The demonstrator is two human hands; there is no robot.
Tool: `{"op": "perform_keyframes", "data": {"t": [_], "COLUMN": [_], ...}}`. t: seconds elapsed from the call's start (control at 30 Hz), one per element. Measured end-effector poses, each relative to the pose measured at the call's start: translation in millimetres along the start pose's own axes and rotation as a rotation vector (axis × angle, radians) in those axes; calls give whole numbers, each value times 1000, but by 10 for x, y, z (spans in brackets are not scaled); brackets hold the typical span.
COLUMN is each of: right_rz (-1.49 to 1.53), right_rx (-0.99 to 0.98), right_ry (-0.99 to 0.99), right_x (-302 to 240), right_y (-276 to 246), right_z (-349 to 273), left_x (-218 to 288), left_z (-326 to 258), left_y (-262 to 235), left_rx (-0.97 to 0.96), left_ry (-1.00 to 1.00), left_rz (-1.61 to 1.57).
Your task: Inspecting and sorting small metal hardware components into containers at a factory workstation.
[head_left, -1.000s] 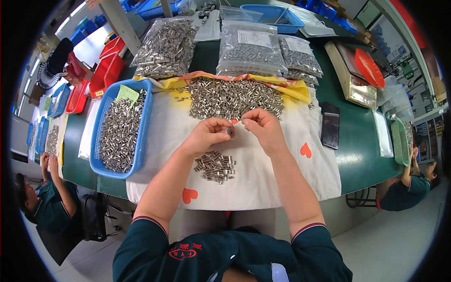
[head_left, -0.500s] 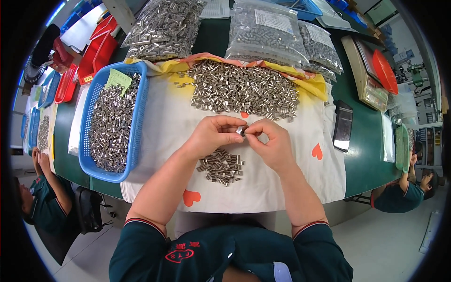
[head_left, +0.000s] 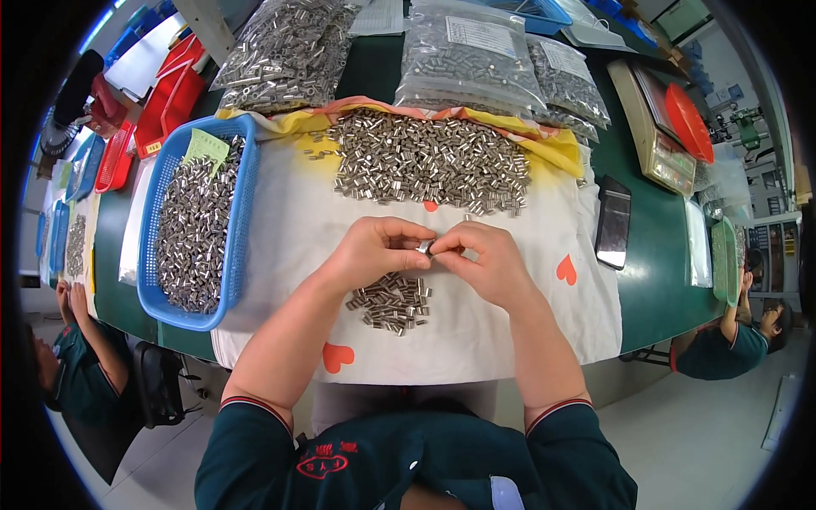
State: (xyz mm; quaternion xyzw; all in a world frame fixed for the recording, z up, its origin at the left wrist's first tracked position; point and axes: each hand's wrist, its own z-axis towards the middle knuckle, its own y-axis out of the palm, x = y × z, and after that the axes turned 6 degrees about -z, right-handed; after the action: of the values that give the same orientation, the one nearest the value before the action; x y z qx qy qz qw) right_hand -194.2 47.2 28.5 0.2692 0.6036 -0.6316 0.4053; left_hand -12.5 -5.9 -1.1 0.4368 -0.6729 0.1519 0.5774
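Over the middle of the white cloth, my left hand (head_left: 378,253) pinches a small shiny metal sleeve (head_left: 424,247) between thumb and fingers. My right hand (head_left: 483,260) meets it from the other side, its thumb and forefinger pressed together on the piece. The fingers cover most of the sleeve. Just below my left hand lies a small pile of metal sleeves (head_left: 391,304). A larger heap of the same short silvery sleeves (head_left: 433,161) spreads across the cloth beyond both hands.
To the left stands a blue basket (head_left: 147,255) full of metal sleeves with a green slip. Clear bags of metal parts (head_left: 467,64) line the back. A black phone (head_left: 614,223) and a scale with a red tray (head_left: 687,123) are at the right. People sit at both sides.
The view has shifted slightly, so the table contents sit a little further left. Both hands have come slightly nearer to me, still together on the metal sleeve.
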Motion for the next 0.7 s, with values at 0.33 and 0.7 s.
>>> {"op": "perform_keyframes", "data": {"t": [0.33, 0.7], "right_rz": [-32, -640], "right_rx": [159, 235], "right_ry": [336, 154], "right_x": [271, 346], "right_y": [-258, 19], "right_z": [54, 45], "left_x": [-13, 4], "left_z": [-6, -5], "left_y": [3, 24], "left_rx": [-163, -164], "left_ry": [16, 43], "left_rz": [136, 115]}}
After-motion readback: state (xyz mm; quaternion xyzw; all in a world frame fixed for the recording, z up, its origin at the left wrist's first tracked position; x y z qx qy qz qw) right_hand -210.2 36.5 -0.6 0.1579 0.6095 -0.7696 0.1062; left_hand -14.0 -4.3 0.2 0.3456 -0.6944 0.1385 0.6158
